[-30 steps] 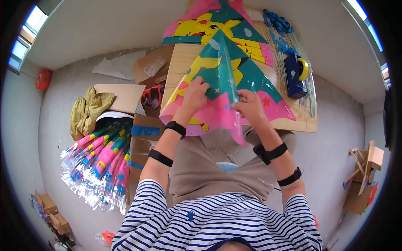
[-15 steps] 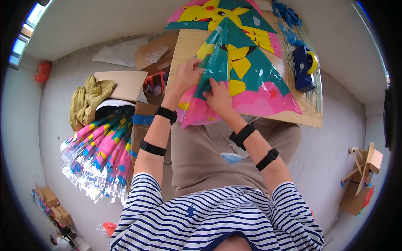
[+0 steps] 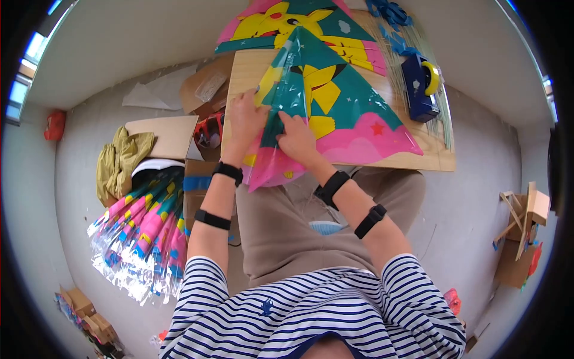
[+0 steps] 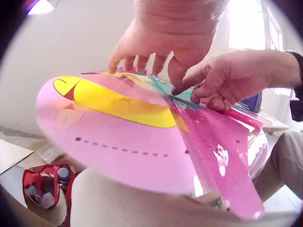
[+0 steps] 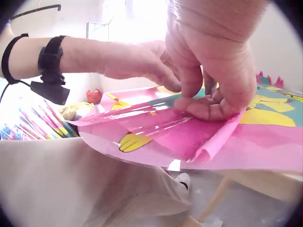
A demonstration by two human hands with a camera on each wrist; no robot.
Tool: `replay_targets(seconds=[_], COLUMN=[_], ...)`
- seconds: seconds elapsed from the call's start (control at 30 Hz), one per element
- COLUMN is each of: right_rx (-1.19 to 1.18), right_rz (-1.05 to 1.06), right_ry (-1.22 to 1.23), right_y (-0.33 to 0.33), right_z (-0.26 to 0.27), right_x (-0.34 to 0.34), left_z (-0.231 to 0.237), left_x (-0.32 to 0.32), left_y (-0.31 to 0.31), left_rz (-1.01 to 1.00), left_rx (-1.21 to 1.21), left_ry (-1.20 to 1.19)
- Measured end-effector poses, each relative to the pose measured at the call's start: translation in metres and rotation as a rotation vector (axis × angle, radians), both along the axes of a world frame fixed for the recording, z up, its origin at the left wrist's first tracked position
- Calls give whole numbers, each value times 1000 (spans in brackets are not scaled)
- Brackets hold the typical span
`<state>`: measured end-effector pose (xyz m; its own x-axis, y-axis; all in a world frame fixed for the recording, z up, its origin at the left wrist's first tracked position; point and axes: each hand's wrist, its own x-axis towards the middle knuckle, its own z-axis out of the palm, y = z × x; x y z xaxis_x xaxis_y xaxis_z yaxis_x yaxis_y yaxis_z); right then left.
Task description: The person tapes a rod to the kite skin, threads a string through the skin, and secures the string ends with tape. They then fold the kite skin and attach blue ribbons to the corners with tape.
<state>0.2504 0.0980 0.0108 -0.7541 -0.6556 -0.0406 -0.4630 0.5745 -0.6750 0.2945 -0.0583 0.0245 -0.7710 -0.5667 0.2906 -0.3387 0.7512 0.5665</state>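
A triangular plastic-film kite (image 3: 359, 113), teal and pink with a yellow cartoon figure, lies over the wooden board. Its narrow centre flap (image 5: 189, 137) is folded over to the left. My left hand (image 3: 246, 119) rests on the left side of the film, fingers spread and thumb down at the flap. Close beside it, my right hand (image 3: 297, 139) presses the flap with an extended index finger, the other fingers bent against the film. The kite's pink lower edge (image 4: 132, 163) hangs past the board over my lap.
Another printed kite (image 3: 269, 27) lies at the back of the board (image 3: 433, 161). On the right are a tape dispenser (image 3: 418, 90), thin sticks (image 3: 445, 128) and blue ribbon (image 3: 391, 15). Folded kites (image 3: 143, 221) fill a carton (image 3: 197, 200) at left.
My right hand has gone from pinching the raised flap on the right to pressing it down on the left. My left hand has shifted left, and the flap now lies folded over.
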Motion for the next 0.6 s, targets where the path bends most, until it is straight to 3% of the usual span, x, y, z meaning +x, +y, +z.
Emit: replay_targets(seconds=[0.03,0.17,0.27,0.4,0.6], right_rx=[2,16,18,-4,-99], right_rz=[-3,-36,-54,-74,-110], right_ry=[0,15,51,104,83], right_y=[0,2,2,-6,-18], right_z=[2,12,13,10,7], right_x=[1,6,4,-7,-17], left_z=[-11,-33,-37,-35,-27], left_x=[-12,-51,-62,-73,-89], left_y=[-11,-33,-38,-39,-48], left_rz=[12,72,113,127,73], left_rx=[-74,113,250,241,151], left_ry=[51,-28,45,171,169])
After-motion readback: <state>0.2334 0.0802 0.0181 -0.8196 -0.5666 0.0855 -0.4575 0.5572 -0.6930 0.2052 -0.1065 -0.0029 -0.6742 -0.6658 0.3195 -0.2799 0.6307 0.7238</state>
